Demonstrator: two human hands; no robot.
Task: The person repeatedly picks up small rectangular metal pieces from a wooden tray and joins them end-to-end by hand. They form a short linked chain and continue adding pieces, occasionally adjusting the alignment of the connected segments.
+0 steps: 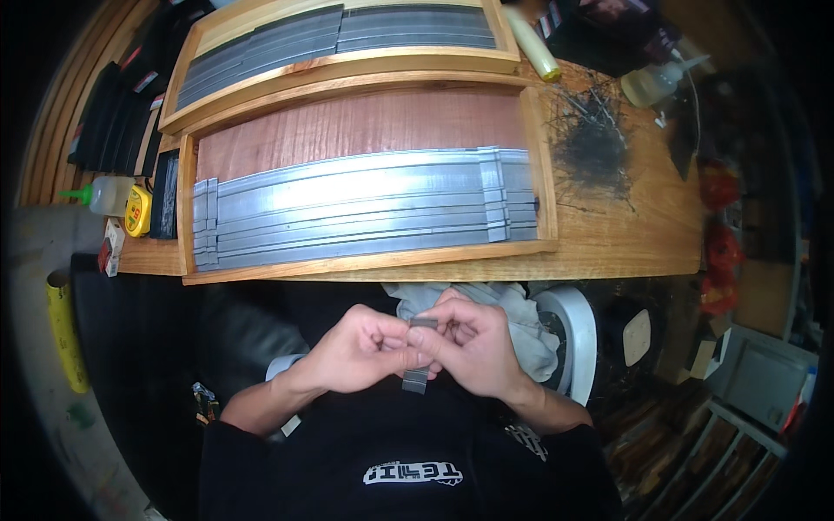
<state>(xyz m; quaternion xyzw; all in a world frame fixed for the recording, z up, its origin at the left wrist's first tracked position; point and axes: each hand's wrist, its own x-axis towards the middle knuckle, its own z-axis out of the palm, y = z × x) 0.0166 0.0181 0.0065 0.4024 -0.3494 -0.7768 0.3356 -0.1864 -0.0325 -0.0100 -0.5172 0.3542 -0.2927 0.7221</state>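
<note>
Close in front of my chest, both hands meet around a short stack of thin grey metal strips [415, 380]. The fingers and thumb of my left hand [360, 347] pinch it from the left. My right hand [476, 343] grips its upper part, with the thumb laid across the front. The lower end sticks out below the fingers; the middle is covered by them. Just beyond my hands, a wooden tray [373, 262] sits at the table's near edge, holding rows of long silvery metal strips [347, 191] and shorter pieces across both ends.
Behind it, a second wooden tray [347, 71] holds darker grey strips. At left are a yellow tape measure [137, 211] and a green-tipped bottle [109, 195]. Dark metal shavings [592, 143] lie on the table at right, near another squeeze bottle [651, 85]. A grey cloth [521, 317] hangs beyond my right hand.
</note>
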